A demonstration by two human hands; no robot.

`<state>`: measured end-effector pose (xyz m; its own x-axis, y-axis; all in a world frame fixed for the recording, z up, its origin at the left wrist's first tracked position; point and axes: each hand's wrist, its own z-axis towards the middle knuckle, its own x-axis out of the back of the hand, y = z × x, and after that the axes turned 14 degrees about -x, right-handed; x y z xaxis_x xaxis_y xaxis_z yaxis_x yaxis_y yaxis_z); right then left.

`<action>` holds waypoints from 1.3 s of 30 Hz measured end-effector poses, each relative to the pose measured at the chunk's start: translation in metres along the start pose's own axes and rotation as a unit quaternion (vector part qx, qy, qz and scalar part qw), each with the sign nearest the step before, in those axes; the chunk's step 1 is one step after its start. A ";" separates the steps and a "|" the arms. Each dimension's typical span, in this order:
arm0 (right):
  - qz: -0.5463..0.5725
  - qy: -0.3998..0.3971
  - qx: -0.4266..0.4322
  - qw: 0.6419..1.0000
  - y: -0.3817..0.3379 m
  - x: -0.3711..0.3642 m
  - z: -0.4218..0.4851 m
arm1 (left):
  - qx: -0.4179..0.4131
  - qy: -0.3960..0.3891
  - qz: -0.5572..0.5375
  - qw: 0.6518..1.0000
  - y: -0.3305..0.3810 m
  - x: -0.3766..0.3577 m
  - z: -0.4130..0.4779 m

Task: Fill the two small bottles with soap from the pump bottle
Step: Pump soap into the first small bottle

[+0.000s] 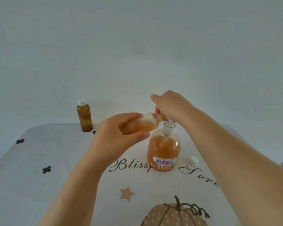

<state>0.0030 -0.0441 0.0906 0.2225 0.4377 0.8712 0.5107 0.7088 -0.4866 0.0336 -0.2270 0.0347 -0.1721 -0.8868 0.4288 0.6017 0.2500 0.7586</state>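
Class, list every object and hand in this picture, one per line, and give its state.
held small bottle: uncapped, tilted, partly filled, mouth at the nozzle.
back small bottle: capped, upright on the table.
pump bottle: upright, mostly full.
loose cap: lying on the table.
left hand: grips the held small bottle.
right hand: curled over the pump head.

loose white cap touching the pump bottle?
Apart. Head view: the white cap lies on the tablecloth right of the pump bottle, with a bare strip of cloth between them.
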 end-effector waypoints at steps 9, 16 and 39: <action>0.002 -0.004 0.003 1.000 0.004 -0.006 0.003 | 0.009 -0.012 0.002 1.000 -0.001 0.000 0.000; 0.005 0.000 0.000 1.000 0.010 -0.018 0.012 | 0.022 -0.032 0.020 0.999 -0.006 0.001 0.004; 0.002 -0.014 -0.018 1.000 0.001 -0.002 0.001 | -0.004 -0.002 0.040 0.999 0.004 0.001 -0.001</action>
<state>0.0019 -0.0437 0.0879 0.2011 0.4559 0.8670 0.5397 0.6871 -0.4865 0.0363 -0.2276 0.0377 -0.1258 -0.8628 0.4896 0.6207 0.3166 0.7173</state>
